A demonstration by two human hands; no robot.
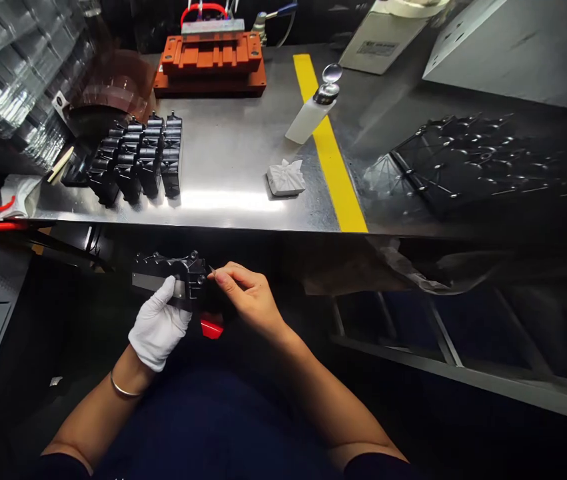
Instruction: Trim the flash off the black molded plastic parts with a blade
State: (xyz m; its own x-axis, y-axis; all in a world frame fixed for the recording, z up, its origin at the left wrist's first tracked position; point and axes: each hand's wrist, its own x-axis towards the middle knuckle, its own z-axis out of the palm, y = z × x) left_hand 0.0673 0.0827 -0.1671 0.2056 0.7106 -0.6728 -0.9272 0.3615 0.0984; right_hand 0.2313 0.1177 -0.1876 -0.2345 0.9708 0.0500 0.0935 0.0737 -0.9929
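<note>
My left hand, in a white glove, is closed around a black molded plastic part in front of the bench edge. The part has ribs, small round bosses and a flat, shinier side face. At its right end is my bare right hand, thumb and forefinger pinched together. Between those fingertips a thin pointed sliver shows, perhaps a blade tip; the fingers hide most of it. Below the part a red object shows, and I cannot tell whether anything touches it.
Rows of similar black parts stand on the metal bench. Behind them sits an orange fixture. A white bottle and a folded white cloth are near the yellow stripe. Black branched pieces lie right; clear trays are stacked left.
</note>
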